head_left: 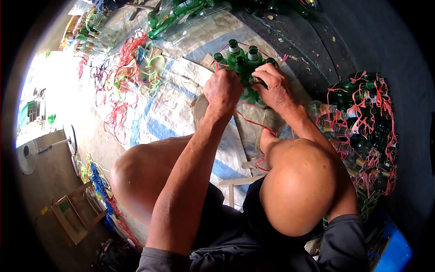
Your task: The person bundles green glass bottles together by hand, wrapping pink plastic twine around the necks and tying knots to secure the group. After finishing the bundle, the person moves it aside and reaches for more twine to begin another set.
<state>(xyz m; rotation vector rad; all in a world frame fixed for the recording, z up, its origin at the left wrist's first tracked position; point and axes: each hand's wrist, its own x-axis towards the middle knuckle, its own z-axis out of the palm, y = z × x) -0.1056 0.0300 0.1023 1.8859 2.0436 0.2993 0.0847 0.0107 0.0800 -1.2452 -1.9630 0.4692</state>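
Woven white-and-blue plastic sacking (167,113) covers the floor under you, sunlit at the left and shaded toward the dark tarp (362,41) on the right.

Position: you sit low, both bare knees in view, arms reaching forward between them.

Object in hand: cluster of green glass bottles (240,61), standing upright and packed together on the sacking just ahead of your feet. Four bottle necks show clearly behind your knuckles; the rest of the cluster is hidden by your hands.

Left hand (223,90): closed into a fist at the near left side of the cluster, fingers curled under; it probably grips a strand of the red plastic string (253,121), but the grip itself is hidden.

Right hand (274,88): fingers bent and pressed down onto the right side of the cluster, touching the bottles. A length of red string runs from under this hand back toward your right knee.

Surroundings: tied bundle of dark green bottles laced with red string (362,127) lies at your right, near the knee. Loose heap of red and green string offcuts (131,72) sits on the sacking to the left, well apart from your hands. More loose green bottles (181,16) lie at the top. Small wooden stool (72,213) stands at lower left.
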